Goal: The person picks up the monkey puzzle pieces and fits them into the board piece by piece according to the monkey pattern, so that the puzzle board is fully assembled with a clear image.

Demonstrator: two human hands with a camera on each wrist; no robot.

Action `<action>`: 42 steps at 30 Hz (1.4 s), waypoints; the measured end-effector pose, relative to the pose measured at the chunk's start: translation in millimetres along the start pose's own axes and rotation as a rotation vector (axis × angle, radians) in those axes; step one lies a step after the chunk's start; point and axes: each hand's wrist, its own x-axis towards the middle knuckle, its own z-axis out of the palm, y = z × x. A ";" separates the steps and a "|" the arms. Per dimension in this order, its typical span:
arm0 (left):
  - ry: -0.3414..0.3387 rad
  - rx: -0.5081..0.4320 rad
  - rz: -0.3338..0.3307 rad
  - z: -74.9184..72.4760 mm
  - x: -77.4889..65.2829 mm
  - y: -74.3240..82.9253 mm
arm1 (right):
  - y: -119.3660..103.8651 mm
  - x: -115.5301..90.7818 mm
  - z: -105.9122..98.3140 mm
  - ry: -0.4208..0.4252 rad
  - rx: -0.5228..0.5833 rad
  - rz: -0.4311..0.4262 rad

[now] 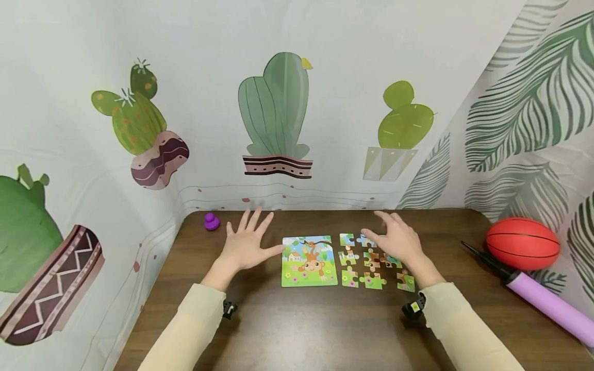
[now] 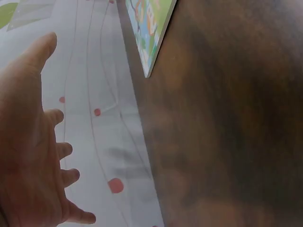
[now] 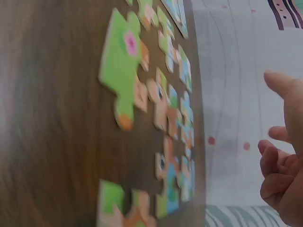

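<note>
My left hand (image 1: 246, 248) hovers with its fingers spread, its thumb by the left edge of a square monkey picture board (image 1: 301, 278). The left wrist view shows this palm (image 2: 23, 142) holding nothing, and a corner of the board (image 2: 150, 47). Over the right side of several loose jigsaw pieces (image 1: 373, 282) is my right hand (image 1: 401, 243), hiding some of them. In the right wrist view, thumb and forefinger reach out, other fingers bend loosely, and nothing is gripped. The pieces (image 3: 120, 61) lie below this hand, slightly apart from one another.
A small purple toy (image 1: 211, 222) stands at the table's back left. On the right lie a red ball (image 1: 523, 243) with black lines and a lilac tube (image 1: 549, 306) with a black nozzle. A cactus-print cloth (image 1: 343, 103) hangs behind the brown table (image 1: 297, 330).
</note>
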 end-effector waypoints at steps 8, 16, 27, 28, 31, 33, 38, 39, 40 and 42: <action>-0.100 -0.010 0.127 19.9 -4.7 12.7 | -10.7 3.1 32.5 -0.130 0.047 0.047; -0.177 0.002 0.202 42.1 -11.8 24.6 | -11.9 8.0 54.5 -0.175 -0.003 0.080; -0.220 0.012 0.190 54.3 -10.7 27.1 | -16.4 10.8 63.2 -0.174 0.021 0.116; -0.227 0.011 0.190 55.3 -10.8 26.8 | -17.0 11.0 63.1 -0.172 0.019 0.118; -0.240 0.005 0.185 57.0 -11.3 26.1 | -18.6 11.4 62.4 -0.167 0.024 0.120; -0.244 0.001 0.180 57.1 -11.2 26.1 | -19.6 11.4 61.7 -0.164 0.027 0.122; -0.245 -0.004 0.174 57.6 -11.1 25.8 | -20.7 11.2 61.7 -0.169 0.042 0.130; -0.245 -0.007 0.174 57.7 -11.2 25.7 | -20.8 11.1 61.9 -0.169 0.044 0.131; -0.245 -0.008 0.172 57.7 -11.2 25.6 | -20.9 11.1 62.2 -0.169 0.047 0.130; -0.246 -0.012 0.171 57.6 -11.2 25.5 | -21.0 11.2 62.8 -0.165 0.051 0.126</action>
